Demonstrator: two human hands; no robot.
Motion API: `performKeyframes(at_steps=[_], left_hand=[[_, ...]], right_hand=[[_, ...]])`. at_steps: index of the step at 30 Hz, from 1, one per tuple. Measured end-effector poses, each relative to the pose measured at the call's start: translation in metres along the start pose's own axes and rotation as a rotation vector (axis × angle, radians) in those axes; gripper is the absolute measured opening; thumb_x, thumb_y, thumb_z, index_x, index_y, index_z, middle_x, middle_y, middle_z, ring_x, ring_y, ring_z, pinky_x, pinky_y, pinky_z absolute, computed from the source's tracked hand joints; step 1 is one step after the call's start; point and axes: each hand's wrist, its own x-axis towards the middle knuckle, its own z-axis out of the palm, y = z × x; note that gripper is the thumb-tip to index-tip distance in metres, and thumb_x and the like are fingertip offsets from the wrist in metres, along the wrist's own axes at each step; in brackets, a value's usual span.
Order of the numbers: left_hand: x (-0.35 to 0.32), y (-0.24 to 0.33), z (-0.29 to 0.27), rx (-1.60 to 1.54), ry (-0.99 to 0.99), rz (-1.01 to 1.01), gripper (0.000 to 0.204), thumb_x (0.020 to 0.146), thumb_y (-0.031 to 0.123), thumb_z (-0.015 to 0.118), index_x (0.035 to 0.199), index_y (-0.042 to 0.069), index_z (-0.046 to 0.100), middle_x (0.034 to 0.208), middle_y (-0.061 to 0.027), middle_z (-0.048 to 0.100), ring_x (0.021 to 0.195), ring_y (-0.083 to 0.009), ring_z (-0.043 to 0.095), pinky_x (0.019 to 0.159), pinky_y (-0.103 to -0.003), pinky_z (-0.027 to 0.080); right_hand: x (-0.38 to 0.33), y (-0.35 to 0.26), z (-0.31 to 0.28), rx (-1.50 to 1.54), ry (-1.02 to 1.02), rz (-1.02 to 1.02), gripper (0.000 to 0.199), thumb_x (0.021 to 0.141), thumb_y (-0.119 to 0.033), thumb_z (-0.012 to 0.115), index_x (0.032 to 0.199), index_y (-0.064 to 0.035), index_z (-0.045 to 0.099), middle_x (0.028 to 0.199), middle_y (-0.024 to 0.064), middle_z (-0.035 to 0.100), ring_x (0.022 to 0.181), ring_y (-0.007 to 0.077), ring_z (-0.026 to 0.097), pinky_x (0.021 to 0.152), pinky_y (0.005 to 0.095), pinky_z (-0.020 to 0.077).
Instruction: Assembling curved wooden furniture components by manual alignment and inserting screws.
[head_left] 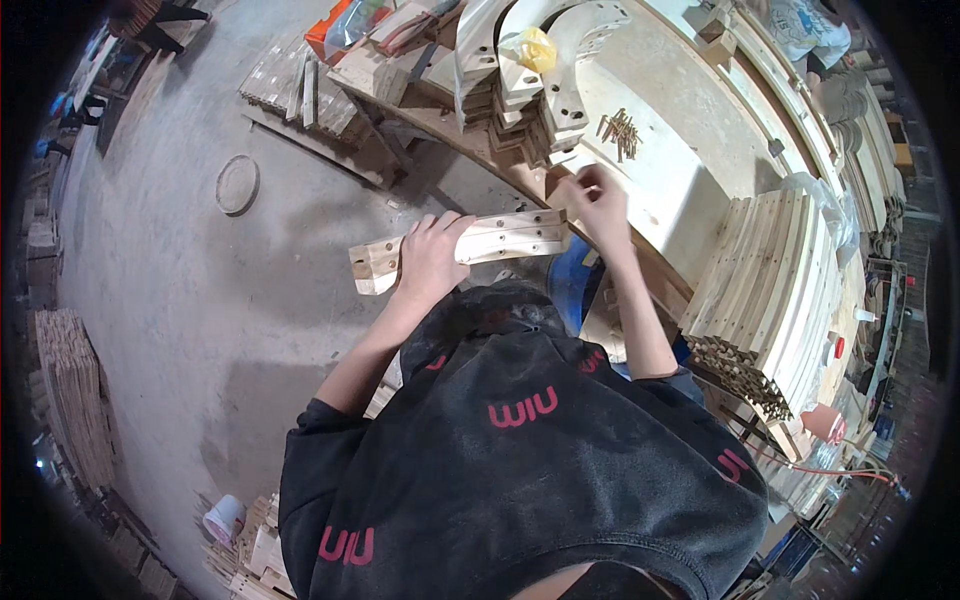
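Observation:
My left hand (432, 255) is wrapped over a curved wooden piece (515, 235) with drilled holes along its face, held level in front of my body. Beside the piece's right end is my right hand (600, 205), its fingers curled together. Whatever may be between those fingers is too small to make out. Beyond that hand, a loose pile of screws (622, 135) lies on the pale wooden workbench (680, 110). Stacked curved wooden parts (570, 110) with dark holes stand at the bench's left edge, with a crumpled yellow item (536, 50) on top.
At right stands a tall bundle of curved wooden slats (755, 270). Below the bench edge shows a blue container (570, 285). A round lid-like disc (238, 185) lies on the floor, near a low stack of slats (305, 90). Another person (805, 35) is at the far right.

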Motion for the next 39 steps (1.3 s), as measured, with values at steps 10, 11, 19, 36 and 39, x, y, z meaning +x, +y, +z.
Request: performKeyframes(at_steps=[10, 11, 19, 36, 39], left_hand=[[0.009, -0.002, -0.005, 0.014, -0.048, -0.059, 0.053, 0.052, 0.005, 0.071, 0.104, 0.008, 0.062, 0.099, -0.0078, 0.059, 0.09, -0.029, 0.055, 0.081, -0.038, 0.044], [0.007, -0.001, -0.004, 0.008, -0.051, -0.069, 0.052, 0.053, 0.005, 0.07, 0.104, 0.008, 0.062, 0.098, -0.0079, 0.059, 0.09, -0.0292, 0.055, 0.081, -0.038, 0.044], [0.009, -0.006, -0.001, 0.037, -0.039, -0.03, 0.053, 0.053, 0.012, 0.072, 0.105, 0.009, 0.061, 0.095, -0.0061, 0.058, 0.086, -0.0284, 0.053, 0.078, -0.039, 0.043], [0.023, 0.01, -0.003, -0.002, -0.093, 0.036, 0.053, 0.05, 0.006, 0.073, 0.101, 0.009, 0.062, 0.093, -0.0072, 0.06, 0.087, -0.0287, 0.057, 0.079, -0.037, 0.046], [0.025, 0.017, -0.003, 0.009, -0.095, 0.058, 0.053, 0.049, 0.007, 0.074, 0.101, 0.009, 0.062, 0.094, -0.0069, 0.059, 0.087, -0.0284, 0.057, 0.078, -0.037, 0.046]], right_hand=[[0.129, 0.084, -0.016, -0.312, 0.36, 0.035, 0.035, 0.069, -0.016, 0.072, 0.098, -0.0013, 0.057, 0.08, 0.013, 0.067, 0.076, 0.0287, 0.065, 0.069, 0.0358, 0.0503], [0.134, 0.083, -0.014, -0.31, 0.356, 0.034, 0.035, 0.069, -0.016, 0.072, 0.098, -0.0013, 0.057, 0.08, 0.013, 0.067, 0.076, 0.0287, 0.065, 0.069, 0.0358, 0.0503], [0.15, 0.082, -0.02, -0.471, 0.172, 0.038, 0.038, 0.068, -0.015, 0.069, 0.1, -0.0009, 0.056, 0.076, 0.0177, 0.066, 0.076, 0.0312, 0.065, 0.068, 0.0389, 0.0509], [-0.065, -0.01, 0.027, -0.109, 0.159, -0.214, 0.045, 0.071, -0.011, 0.071, 0.109, -0.0061, 0.048, 0.083, 0.0023, 0.066, 0.078, 0.016, 0.058, 0.075, 0.0302, 0.0383], [-0.065, -0.007, 0.027, -0.129, 0.102, -0.248, 0.046, 0.071, -0.014, 0.071, 0.111, -0.0087, 0.048, 0.083, 0.0026, 0.067, 0.072, 0.0156, 0.056, 0.079, 0.0309, 0.0346]])
